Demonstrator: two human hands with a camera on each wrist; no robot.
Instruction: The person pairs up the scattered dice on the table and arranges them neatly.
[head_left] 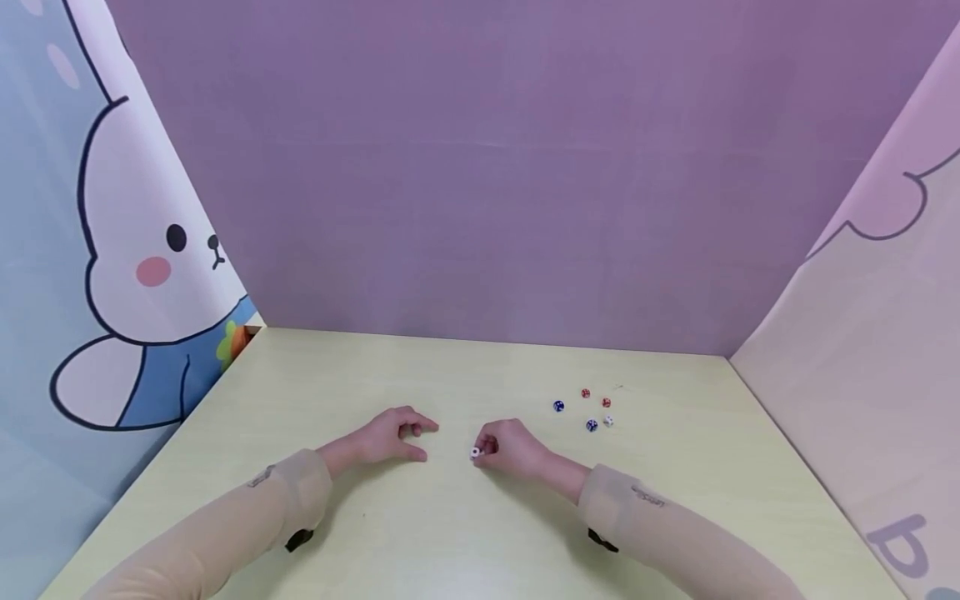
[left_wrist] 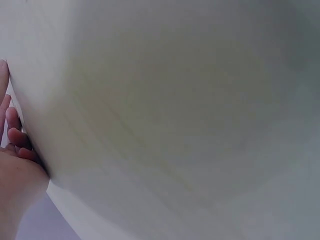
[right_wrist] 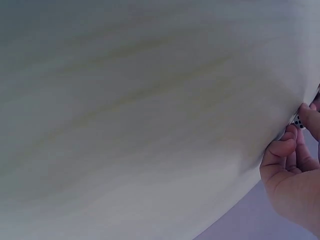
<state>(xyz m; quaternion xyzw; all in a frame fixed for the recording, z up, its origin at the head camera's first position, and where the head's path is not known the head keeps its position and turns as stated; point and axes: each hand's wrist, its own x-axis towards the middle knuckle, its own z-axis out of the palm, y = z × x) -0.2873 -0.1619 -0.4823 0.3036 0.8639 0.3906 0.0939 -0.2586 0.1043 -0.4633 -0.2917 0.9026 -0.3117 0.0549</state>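
Nearest us, the right grip (head_left: pixel 512 447) pinches a white die (head_left: pixel 476 452) at the counter (head_left: pixel 420 533), presumably because it is so small; the left grip (head_left: pixel 386 436) faces it, spread apart. Beyond, we see two blue dice (head_left: pixel 592 426), another white die (head_left: pixel 608 422) and two red dice (head_left: pixel 606 402), perhaps clustered for reach.

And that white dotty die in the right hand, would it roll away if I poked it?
The white die is probably light, being small enough for the right hand to pinch. If it were let go and poked, it might slide or tumble a little, since the table looks flat and smooth.
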